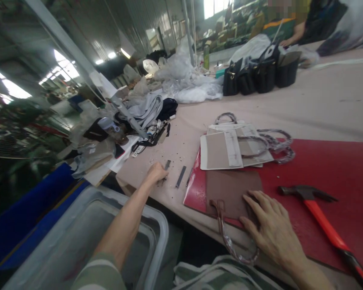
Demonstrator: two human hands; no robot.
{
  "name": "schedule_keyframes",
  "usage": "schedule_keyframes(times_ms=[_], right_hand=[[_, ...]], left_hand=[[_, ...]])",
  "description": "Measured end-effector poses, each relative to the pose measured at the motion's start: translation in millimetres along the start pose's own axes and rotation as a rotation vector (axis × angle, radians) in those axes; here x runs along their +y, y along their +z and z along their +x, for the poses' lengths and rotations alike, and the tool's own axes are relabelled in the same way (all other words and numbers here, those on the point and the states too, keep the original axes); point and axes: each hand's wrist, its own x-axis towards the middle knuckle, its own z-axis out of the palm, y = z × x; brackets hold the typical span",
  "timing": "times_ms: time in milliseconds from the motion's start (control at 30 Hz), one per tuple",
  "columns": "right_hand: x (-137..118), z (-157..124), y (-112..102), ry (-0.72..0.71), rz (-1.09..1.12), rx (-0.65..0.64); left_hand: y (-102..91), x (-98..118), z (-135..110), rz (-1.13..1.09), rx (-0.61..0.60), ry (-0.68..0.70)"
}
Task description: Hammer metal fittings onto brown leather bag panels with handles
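My left hand (157, 173) is at the table's left part with its fingers closed together; what they hold, if anything, is hidden. A short dark strip (167, 164) shows just past these fingers, and a second dark flat bar (180, 176) lies to their right. My right hand (270, 225) rests flat, fingers spread, on the lower right part of a brown leather-like panel (232, 185). A plastic-wrapped bag handle (226, 237) is joined to that panel and hangs over the table's front edge. The panel lies on a red board (317, 161).
Pale panels (220, 149) with wrapped handles are stacked behind the brown panel. A claw hammer (320, 213) with a red handle lies right of my right hand. Black bags (263, 74) stand farther back. A grey plastic bin (160, 225) is below the table edge. A person's hand (287, 42) shows far right.
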Motion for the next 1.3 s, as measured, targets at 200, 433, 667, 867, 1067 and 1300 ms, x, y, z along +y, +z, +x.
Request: schedule_keyframes(times_ms=[200,433,667,867,1067,1300], right_hand=[[2,-2,2,-0.01,0.011,0.017],[1,-2,1,0.007,-0.001,-0.003],[1,-1,2,-0.039,-0.012,0.035],[2,-1,2,-0.045,-0.01,0.034],[1,-1,2,-0.03,-0.007,0.024],[1,-1,3,-0.028,0.002,0.04]], left_hand=[[3.6,15,-17,0.012,0.142,0.073],[23.9,63,-42,-0.085,0.089,0.315],[19.2,59,-35,-0.079,0.042,0.335],[28.6,59,-43,-0.061,0.118,0.349],[36.6,47,-35,-0.095,0.177,0.273],[27.8,47,-36,-0.078,0.238,0.32]])
